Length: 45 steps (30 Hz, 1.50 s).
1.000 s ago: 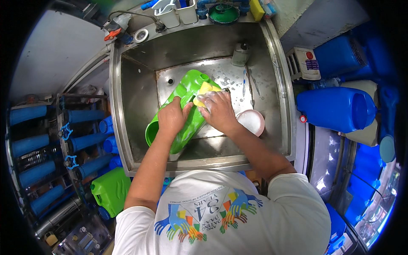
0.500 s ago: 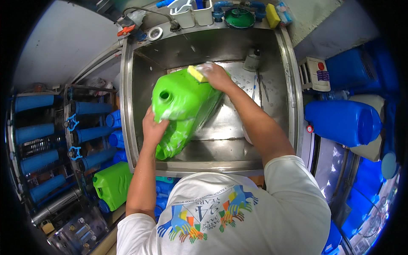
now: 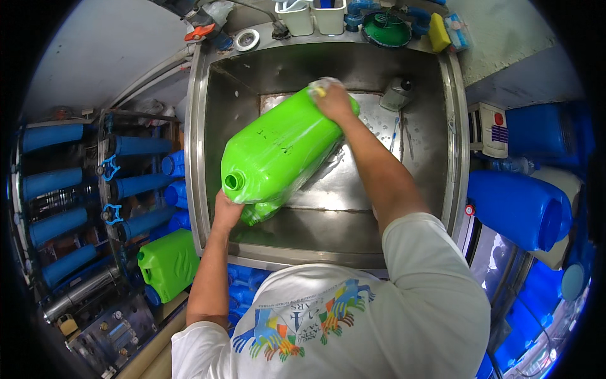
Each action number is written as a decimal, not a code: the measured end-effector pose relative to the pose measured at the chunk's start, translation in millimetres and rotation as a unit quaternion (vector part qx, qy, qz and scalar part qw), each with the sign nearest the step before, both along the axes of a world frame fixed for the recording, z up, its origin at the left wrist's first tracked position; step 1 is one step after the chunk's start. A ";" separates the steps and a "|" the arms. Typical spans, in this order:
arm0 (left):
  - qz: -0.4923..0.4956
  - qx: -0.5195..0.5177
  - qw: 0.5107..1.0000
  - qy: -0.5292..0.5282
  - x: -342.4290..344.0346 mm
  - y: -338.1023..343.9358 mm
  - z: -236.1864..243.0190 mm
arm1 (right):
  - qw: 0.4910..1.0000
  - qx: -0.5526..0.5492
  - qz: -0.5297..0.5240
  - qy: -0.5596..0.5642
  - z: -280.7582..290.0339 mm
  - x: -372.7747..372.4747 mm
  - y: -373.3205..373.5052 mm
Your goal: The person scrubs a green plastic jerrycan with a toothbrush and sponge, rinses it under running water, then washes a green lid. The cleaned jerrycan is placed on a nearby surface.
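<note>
left hand [image 3: 227,211] holds green jug [image 3: 284,136] toward sink's [image 3: 197,126] near-left corner | right hand [image 3: 334,101] grips yellow sponge [image 3: 320,92] | scrubbing seemingly underway, suds [image 3: 327,82] unrinsed

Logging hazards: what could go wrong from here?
The green jug looks wet and streaked with suds, so it might slip from the left hand beside its open mouth. The foamy right hand could slide off it too. If the jug swings, it may knock the bottle nearby in the sink.
</note>
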<state>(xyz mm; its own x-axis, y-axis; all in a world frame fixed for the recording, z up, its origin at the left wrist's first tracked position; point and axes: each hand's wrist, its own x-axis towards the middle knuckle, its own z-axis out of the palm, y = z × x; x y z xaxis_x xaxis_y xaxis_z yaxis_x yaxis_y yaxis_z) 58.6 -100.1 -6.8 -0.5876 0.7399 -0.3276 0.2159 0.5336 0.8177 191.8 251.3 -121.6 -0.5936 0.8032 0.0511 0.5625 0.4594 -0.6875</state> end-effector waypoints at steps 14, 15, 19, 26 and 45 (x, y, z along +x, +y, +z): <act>-0.014 -0.053 0.998 0.014 3.6 -1.3 -0.7 | 0.945 0.030 0.209 0.251 95.1 17.3 -135.5; -0.018 -0.052 0.998 0.015 2.4 -2.7 -0.7 | 0.940 0.047 0.182 0.284 75.6 38.0 -139.0; -0.049 -0.041 0.998 -0.014 -3.2 -6.8 -4.7 | 0.980 -0.008 -0.178 0.086 -27.4 114.0 -30.5; -0.061 -0.050 0.997 0.020 -8.2 1.4 -3.8 | 0.982 -0.144 0.060 0.106 40.0 -18.6 -64.7; -0.076 -0.069 0.994 0.027 -9.9 -6.5 -4.3 | 0.954 -0.172 0.105 -0.223 4.0 28.5 64.5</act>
